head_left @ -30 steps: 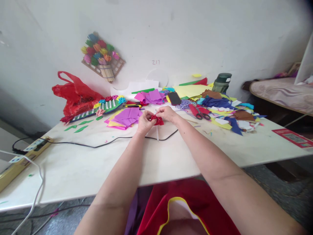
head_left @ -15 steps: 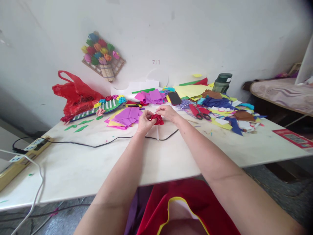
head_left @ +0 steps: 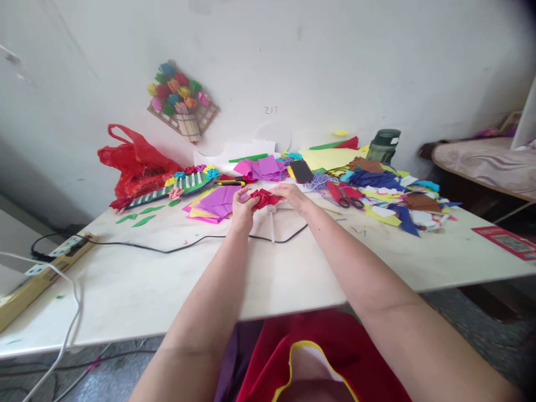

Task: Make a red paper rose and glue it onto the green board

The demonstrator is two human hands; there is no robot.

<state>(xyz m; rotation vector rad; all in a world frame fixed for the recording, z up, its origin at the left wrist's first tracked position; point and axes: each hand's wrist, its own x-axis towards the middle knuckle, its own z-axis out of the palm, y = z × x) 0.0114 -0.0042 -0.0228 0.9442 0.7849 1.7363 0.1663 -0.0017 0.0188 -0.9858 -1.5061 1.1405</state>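
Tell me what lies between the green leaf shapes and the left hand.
In the head view, a stack of purple and yellow sheets lies between the green leaf shapes and the left hand.

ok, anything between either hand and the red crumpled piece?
Nothing visible. The left hand holds the red crumpled piece; the right hand is at its other side, contact unclear. The white strip lies nearer the person, not between.

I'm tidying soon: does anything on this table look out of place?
Mainly the thin black cable, trailing loosely across the white table near the left hand, where it might snag. Multicoloured paper scraps jumbled at right look untidy.
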